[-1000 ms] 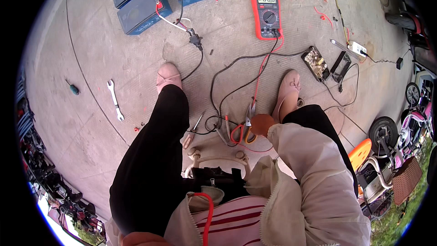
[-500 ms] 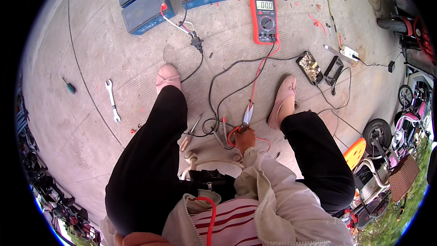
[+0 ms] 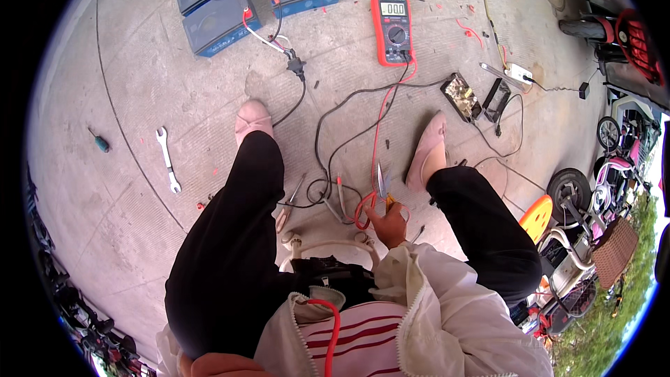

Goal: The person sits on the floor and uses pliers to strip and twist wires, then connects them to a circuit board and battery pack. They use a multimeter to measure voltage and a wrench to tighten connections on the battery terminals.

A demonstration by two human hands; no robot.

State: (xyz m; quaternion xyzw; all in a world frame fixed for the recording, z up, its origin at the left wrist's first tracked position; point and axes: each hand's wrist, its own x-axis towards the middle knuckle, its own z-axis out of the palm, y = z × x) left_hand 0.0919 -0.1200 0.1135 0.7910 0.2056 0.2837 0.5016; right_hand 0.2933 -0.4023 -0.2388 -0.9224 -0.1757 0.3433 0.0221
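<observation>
My right hand point(image 3: 389, 227) is on the floor between my feet, closed around the handle of scissors point(image 3: 381, 180) whose blades point away from me. Loops of red wire point(image 3: 363, 211) lie against its fingers. Left of it are a red-tipped probe point(image 3: 340, 187) and a screwdriver point(image 3: 287, 213). Farther off lies a red-framed multimeter point(image 3: 393, 31) with its display lit, its red and black leads trailing toward my hand. Only part of my left hand point(image 3: 227, 365) shows at the bottom edge, with its fingers hidden. A red cord point(image 3: 333, 342) hangs over my striped top.
Blue-grey batteries point(image 3: 220, 28) wired to a black connector point(image 3: 296, 66) stand at the far left. A wrench point(image 3: 167, 159) and a green-handled tool point(image 3: 100, 141) lie left. An opened circuit-board case point(image 3: 462, 96), its black frame point(image 3: 497, 100) and a power strip point(image 3: 518, 74) lie right.
My right hand has drawn slightly back and to the right, with the scissors' yellow-orange handle now showing. The view has shifted a little, moving the multimeter and far objects left.
</observation>
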